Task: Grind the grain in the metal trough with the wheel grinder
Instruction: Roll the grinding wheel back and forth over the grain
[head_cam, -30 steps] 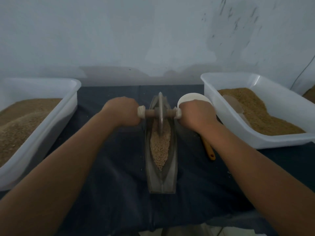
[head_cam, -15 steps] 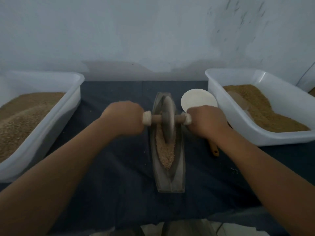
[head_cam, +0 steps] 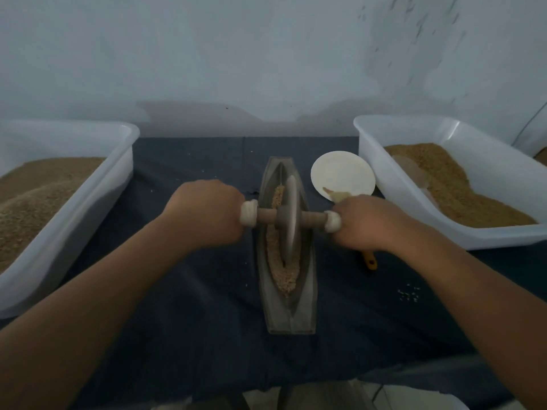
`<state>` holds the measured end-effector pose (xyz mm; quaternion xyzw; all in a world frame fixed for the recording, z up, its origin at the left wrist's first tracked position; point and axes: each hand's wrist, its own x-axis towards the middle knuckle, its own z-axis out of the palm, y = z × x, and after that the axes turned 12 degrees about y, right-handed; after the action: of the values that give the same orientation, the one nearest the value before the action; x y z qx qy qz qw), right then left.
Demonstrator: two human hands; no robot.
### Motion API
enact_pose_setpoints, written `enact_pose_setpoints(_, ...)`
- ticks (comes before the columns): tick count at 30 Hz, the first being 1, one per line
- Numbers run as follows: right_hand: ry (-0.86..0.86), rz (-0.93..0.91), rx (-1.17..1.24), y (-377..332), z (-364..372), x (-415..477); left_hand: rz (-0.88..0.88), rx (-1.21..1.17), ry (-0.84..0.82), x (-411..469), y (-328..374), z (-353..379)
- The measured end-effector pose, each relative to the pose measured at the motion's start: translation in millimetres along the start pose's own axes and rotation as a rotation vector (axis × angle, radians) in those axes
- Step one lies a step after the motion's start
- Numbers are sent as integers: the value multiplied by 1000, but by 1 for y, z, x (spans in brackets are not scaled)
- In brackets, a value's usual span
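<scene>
A boat-shaped metal trough (head_cam: 307, 291) lies lengthwise on the dark cloth in the middle. Tan grain (head_cam: 284, 276) fills its groove. The wheel grinder (head_cam: 290, 220), a grey disc on a wooden axle, stands upright in the groove about midway along the trough. My left hand (head_cam: 207, 214) grips the axle's left end, and my right hand (head_cam: 367, 223) grips the right end. The handle ends are hidden inside my fists.
A white tub (head_cam: 112, 184) of grain stands at the left, another white tub (head_cam: 393, 202) of grain at the right. A small white plate (head_cam: 340, 173) lies beside the trough's far right. An orange handle (head_cam: 370, 260) pokes out under my right wrist. Loose grains (head_cam: 408, 294) dot the cloth.
Both hands have drawn the wheel back toward me along the trough, from its far end to about the middle. More of the white plate shows now.
</scene>
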<state>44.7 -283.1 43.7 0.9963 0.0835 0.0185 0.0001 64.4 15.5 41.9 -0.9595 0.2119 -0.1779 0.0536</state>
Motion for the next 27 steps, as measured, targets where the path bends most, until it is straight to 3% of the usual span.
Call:
enact_pose_setpoints(3, 242, 96, -81, -4, 6, 45, -128, -22, -2, 37, -3, 5)
enact_pose_setpoints(6, 317, 116, -111, -6, 6, 63, -174, -20, 29, 48, 0, 6)
enact_pose_setpoints(8, 228, 79, -83, -3, 1, 53, -146, -30, 20, 38, 2, 1)
enact_pose_setpoints(11, -115, 5, 63, 1, -8, 12, -4, -29, 47, 1, -1, -3)
enact_pose_setpoints(13, -231, -4, 139, 2, -10, -15, 70, -32, 87, -20, -2, -3)
enact_pose_setpoints(15, -127, -11, 89, 1, -6, -19, 54, -62, 44, -18, -6, 1)
enact_pose_setpoints(17, 84, -9, -35, -2, -3, 0, -11, -95, -25, 4, -7, 4)
enact_pose_setpoints(21, 339, 93, -98, -7, -1, 56, -126, -33, 26, 61, -11, 9)
enact_pose_setpoints(24, 324, 92, -90, -3, 3, 65, -125, -32, 36, 62, -7, 10)
enact_pose_setpoints(27, 151, 41, -10, 1, 1, 33, -51, -110, -48, 29, -7, 2)
